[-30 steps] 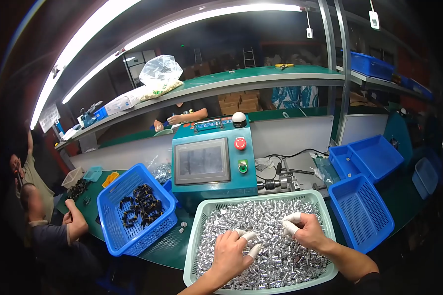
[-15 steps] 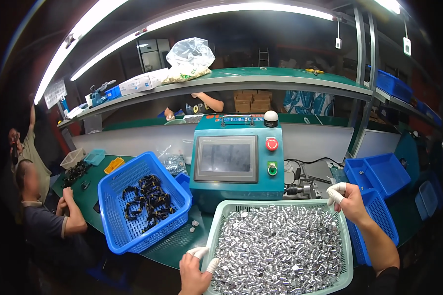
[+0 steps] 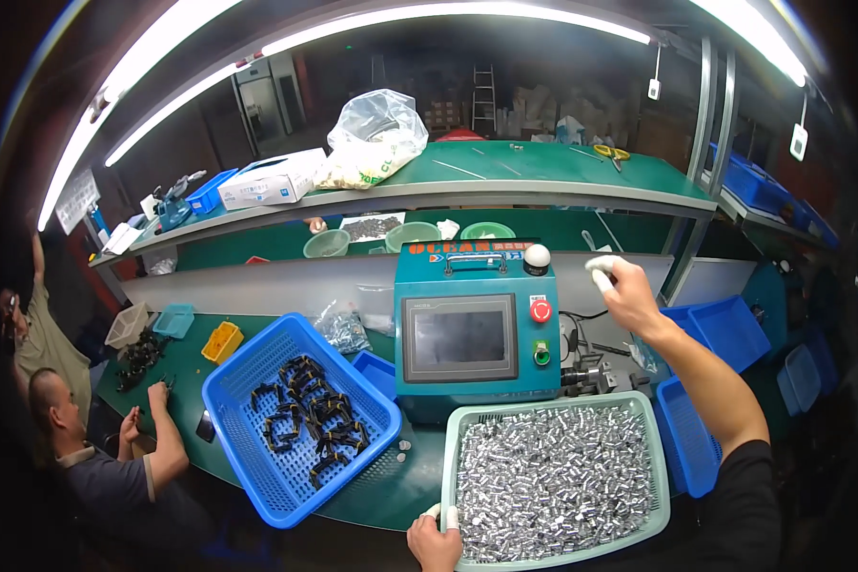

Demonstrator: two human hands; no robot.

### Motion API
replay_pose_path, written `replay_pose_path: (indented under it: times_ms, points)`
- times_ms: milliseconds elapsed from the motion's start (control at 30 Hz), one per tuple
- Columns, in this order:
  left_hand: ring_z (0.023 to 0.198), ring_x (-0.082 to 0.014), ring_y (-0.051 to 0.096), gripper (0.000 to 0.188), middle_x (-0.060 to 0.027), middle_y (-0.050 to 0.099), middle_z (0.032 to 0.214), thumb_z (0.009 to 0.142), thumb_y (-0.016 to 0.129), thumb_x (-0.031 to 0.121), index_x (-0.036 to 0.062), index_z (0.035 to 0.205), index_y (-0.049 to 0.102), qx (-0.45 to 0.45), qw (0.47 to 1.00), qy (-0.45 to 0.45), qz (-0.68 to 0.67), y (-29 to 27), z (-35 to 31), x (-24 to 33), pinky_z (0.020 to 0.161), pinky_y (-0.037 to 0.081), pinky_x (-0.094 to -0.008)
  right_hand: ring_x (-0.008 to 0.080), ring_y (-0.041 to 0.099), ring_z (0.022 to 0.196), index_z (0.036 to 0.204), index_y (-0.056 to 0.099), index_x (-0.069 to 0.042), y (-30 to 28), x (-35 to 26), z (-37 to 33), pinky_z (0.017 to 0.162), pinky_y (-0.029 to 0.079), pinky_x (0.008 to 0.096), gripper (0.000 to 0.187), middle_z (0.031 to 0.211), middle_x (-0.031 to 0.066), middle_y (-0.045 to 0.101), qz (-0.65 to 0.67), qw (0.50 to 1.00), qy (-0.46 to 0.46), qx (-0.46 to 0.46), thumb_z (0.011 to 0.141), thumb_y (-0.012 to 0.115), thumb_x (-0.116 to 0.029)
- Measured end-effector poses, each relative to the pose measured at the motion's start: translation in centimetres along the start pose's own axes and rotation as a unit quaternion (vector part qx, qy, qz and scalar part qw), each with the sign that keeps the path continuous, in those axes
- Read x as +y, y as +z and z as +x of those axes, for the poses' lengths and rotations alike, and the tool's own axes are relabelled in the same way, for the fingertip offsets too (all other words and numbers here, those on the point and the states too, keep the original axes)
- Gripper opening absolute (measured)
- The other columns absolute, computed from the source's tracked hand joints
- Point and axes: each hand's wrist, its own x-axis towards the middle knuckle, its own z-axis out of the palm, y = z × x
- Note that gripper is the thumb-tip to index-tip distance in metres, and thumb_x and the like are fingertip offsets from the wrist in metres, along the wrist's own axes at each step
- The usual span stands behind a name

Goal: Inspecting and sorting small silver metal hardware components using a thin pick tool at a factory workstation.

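Note:
A pale green plastic basket full of small shiny metal cylinders stands at the near edge of the bench. My left hand, white covers on its fingertips, is closed on the basket's near left rim. My right hand is raised beyond the basket's far right corner, at the right of the teal machine. Its covered fingers are drawn together, and I cannot make out whether anything is between them. A metal fixture sits below that hand, at the machine's side.
A blue basket with black, curved parts stands left. Blue bins are on the right. A shelf with a clear bag and scissors crosses above. A co-worker sits at the left.
My right hand has risen from the basket's far right corner, up and to the left. My left hand has shifted down along the rim and closed on it. The view has tilted and shifted.

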Motion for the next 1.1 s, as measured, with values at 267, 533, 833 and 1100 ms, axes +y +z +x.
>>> replay_pose_path:
  times_ms: [267,533,833,1100]
  points:
    - [0.07,-0.0414,0.057,0.03,-0.0215,0.061,0.071,0.085,0.057,0.03,0.0004,0.081,0.063,-0.052,0.992,0.009,0.113,0.8,-0.8,-2.7,0.065,0.042,-0.0509,0.0302,0.056,0.089,0.104,0.063,-0.007,1.9,-1.5,15.2,0.076,0.049,0.0402,0.025,0.091,0.0112,0.058,-0.238,0.963,-0.126,0.002,0.081,0.061,-0.016]
    - [0.063,-0.0435,0.056,0.03,-0.0229,0.059,0.066,0.086,0.057,0.028,-0.0004,0.078,0.062,-0.053,0.993,0.03,0.1,0.9,-0.4,-1.3,0.059,0.041,-0.0517,0.033,0.053,0.096,0.114,0.055,-0.005,5.9,-1.0,16.7,0.076,0.05,0.0431,0.037,0.099,0.0143,0.054,-0.197,0.976,-0.096,-0.005,0.084,0.058,-0.026]
    - [0.063,-0.0439,0.057,0.034,-0.0229,0.059,0.065,0.089,0.054,0.03,-0.0016,0.08,0.063,-0.043,0.993,0.007,0.111,0.7,-0.4,-0.4,0.057,0.041,-0.0503,0.0342,0.052,0.094,0.102,0.055,-0.005,7.2,-2.1,15.0,0.077,0.048,0.0432,0.03,0.096,0.0168,0.052,-0.167,0.979,-0.105,0.047,0.078,0.063,-0.02]
    - [0.063,-0.0432,0.058,0.034,-0.0222,0.06,0.065,0.09,0.053,0.029,-0.0017,0.081,0.063,-0.046,0.993,0.003,0.113,0.9,-0.7,-0.8,0.056,0.042,-0.0495,0.031,0.052,0.095,0.098,0.06,-0.002,4.5,-0.6,11.7,0.081,0.047,0.0398,0.029,0.097,0.0153,0.055,-0.173,0.973,-0.154,0.026,0.074,0.065,-0.018]
